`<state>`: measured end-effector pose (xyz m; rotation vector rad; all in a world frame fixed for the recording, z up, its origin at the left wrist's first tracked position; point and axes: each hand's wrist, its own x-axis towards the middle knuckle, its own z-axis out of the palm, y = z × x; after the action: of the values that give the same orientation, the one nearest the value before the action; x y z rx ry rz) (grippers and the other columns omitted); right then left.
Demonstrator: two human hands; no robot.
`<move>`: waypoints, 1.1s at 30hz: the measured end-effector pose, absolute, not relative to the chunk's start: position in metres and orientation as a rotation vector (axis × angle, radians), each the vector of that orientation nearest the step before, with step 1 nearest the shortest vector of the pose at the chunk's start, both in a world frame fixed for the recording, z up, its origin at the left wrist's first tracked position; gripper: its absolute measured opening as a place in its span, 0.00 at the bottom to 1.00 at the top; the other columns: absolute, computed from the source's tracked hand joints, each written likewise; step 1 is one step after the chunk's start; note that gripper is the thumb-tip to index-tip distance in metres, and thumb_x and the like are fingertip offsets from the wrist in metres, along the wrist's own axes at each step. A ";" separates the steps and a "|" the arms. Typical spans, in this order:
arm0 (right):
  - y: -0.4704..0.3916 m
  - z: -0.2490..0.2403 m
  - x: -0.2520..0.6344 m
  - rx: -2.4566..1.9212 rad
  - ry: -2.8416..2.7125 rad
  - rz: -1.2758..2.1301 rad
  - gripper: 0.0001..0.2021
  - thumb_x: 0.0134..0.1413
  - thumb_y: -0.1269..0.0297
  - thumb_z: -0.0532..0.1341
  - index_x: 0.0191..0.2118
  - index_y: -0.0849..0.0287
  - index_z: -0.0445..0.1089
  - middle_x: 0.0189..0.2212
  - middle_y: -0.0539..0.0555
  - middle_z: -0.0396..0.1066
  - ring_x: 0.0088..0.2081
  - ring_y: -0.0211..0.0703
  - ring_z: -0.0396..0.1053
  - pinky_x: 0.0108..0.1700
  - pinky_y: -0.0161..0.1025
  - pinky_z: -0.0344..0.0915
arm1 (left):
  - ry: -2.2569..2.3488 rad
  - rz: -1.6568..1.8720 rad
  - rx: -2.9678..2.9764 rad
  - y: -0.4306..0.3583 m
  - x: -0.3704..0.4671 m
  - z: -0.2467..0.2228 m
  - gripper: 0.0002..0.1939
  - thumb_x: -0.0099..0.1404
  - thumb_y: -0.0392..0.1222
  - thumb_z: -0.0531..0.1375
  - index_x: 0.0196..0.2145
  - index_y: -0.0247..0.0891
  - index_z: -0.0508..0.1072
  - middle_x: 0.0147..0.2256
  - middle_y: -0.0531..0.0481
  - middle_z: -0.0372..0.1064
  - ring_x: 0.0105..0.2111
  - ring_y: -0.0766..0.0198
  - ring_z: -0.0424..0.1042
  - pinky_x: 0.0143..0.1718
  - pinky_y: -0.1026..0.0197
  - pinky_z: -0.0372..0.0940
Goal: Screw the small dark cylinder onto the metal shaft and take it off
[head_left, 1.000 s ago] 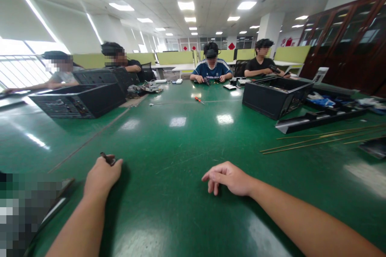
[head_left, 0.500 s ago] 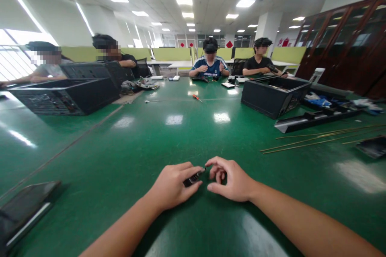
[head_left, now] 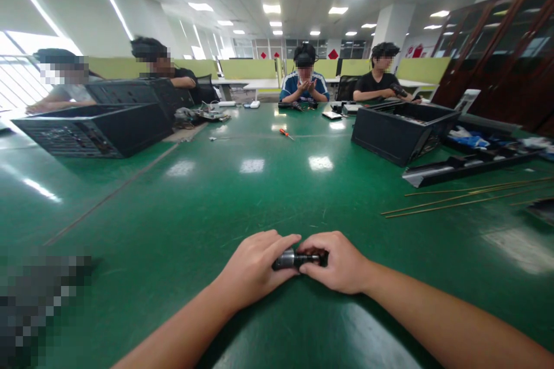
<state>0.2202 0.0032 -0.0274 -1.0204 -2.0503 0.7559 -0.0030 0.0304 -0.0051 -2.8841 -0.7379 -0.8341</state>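
A black-and-silver cylindrical tool (head_left: 286,259), thick at one end and stepped down to a thin shaft, lies sideways between my hands just over the green table (head_left: 242,207). My left hand (head_left: 253,262) is closed around its thick end, thumb and fingers on opposite sides. At the thin end, my right hand (head_left: 341,262) has its thumb and index finger curled about the dark tip. The palms hide part of each end, and the tool's exact kind does not show.
An orange screwdriver (head_left: 285,134) lies mid-table. Black computer cases stand left (head_left: 99,132) and right (head_left: 398,135). Thin brass-coloured rods (head_left: 454,199) lie at right, near a long metal rail (head_left: 459,168). Several people sit across the table; a blurred dark object (head_left: 43,294) is at lower left.
My right hand has gone from loosely open beside the tool to closed about its thin end. More of the tool now shows, lying nearly level. The view has shifted slightly.
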 end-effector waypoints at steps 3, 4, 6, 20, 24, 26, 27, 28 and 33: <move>0.004 -0.027 0.219 -1.010 -2.020 0.733 0.11 0.49 0.72 0.66 0.41 0.58 0.76 0.33 0.50 0.76 0.32 0.39 0.71 0.36 0.33 0.64 | -0.802 -0.895 -2.915 0.029 -0.003 -0.007 0.18 0.62 0.44 0.65 0.48 0.36 0.69 0.34 0.48 0.76 0.31 0.61 0.75 0.32 0.61 0.69; 0.004 -0.026 0.219 -1.005 -2.008 0.732 0.10 0.49 0.72 0.66 0.41 0.58 0.76 0.33 0.50 0.77 0.32 0.39 0.71 0.36 0.33 0.64 | -0.839 -0.913 -2.941 0.028 -0.002 -0.008 0.16 0.62 0.43 0.66 0.46 0.36 0.70 0.34 0.49 0.76 0.31 0.62 0.75 0.33 0.62 0.69; 0.003 -0.024 0.219 -0.999 -1.993 0.727 0.08 0.52 0.71 0.65 0.40 0.58 0.77 0.32 0.51 0.77 0.33 0.39 0.71 0.37 0.33 0.63 | -0.944 -0.916 -3.000 0.025 -0.001 -0.008 0.15 0.60 0.41 0.67 0.44 0.38 0.72 0.35 0.50 0.76 0.32 0.63 0.76 0.34 0.63 0.69; 0.004 -0.025 0.220 -1.039 -2.040 0.687 0.04 0.55 0.67 0.65 0.36 0.58 0.78 0.28 0.50 0.74 0.30 0.38 0.69 0.34 0.34 0.60 | -0.916 -0.773 -2.953 0.023 0.002 -0.004 0.17 0.64 0.44 0.61 0.50 0.38 0.75 0.36 0.45 0.75 0.33 0.61 0.75 0.33 0.60 0.70; 0.005 -0.025 0.221 -1.038 -2.042 0.691 0.04 0.55 0.67 0.65 0.36 0.58 0.77 0.29 0.51 0.75 0.31 0.38 0.70 0.35 0.34 0.61 | -0.933 -0.768 -2.977 0.024 0.002 -0.007 0.16 0.64 0.44 0.61 0.49 0.38 0.75 0.36 0.45 0.75 0.34 0.60 0.75 0.34 0.59 0.70; 0.005 -0.026 0.221 -1.034 -2.048 0.694 0.04 0.55 0.67 0.65 0.36 0.58 0.77 0.30 0.51 0.75 0.31 0.39 0.70 0.35 0.34 0.61 | -0.940 -0.778 -2.998 0.024 0.003 -0.007 0.16 0.64 0.44 0.61 0.48 0.39 0.75 0.35 0.46 0.75 0.33 0.60 0.75 0.33 0.60 0.69; 0.005 -0.026 0.221 -1.031 -2.050 0.693 0.04 0.55 0.67 0.65 0.36 0.58 0.77 0.30 0.51 0.76 0.31 0.39 0.70 0.35 0.34 0.61 | -0.938 -0.785 -3.008 0.024 0.003 -0.007 0.16 0.64 0.44 0.61 0.48 0.39 0.75 0.35 0.46 0.75 0.33 0.61 0.75 0.33 0.60 0.69; 0.005 -0.027 0.221 -1.033 -2.049 0.691 0.04 0.55 0.67 0.65 0.36 0.58 0.77 0.30 0.51 0.76 0.31 0.39 0.70 0.35 0.34 0.62 | -0.934 -0.793 -3.012 0.024 0.003 -0.007 0.16 0.64 0.45 0.61 0.48 0.39 0.75 0.35 0.46 0.75 0.33 0.61 0.75 0.33 0.60 0.69; 0.005 -0.025 0.221 -1.045 -2.048 0.669 0.03 0.54 0.67 0.65 0.35 0.59 0.76 0.29 0.51 0.75 0.31 0.38 0.70 0.35 0.34 0.61 | -0.930 -0.810 -3.010 0.025 0.003 -0.008 0.16 0.64 0.44 0.62 0.49 0.39 0.75 0.36 0.46 0.76 0.33 0.60 0.75 0.34 0.60 0.68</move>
<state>0.2209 0.0053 -0.0253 -1.0447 -2.0475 0.6688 0.0025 0.0249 -0.0075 -3.0095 -0.9303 -0.8098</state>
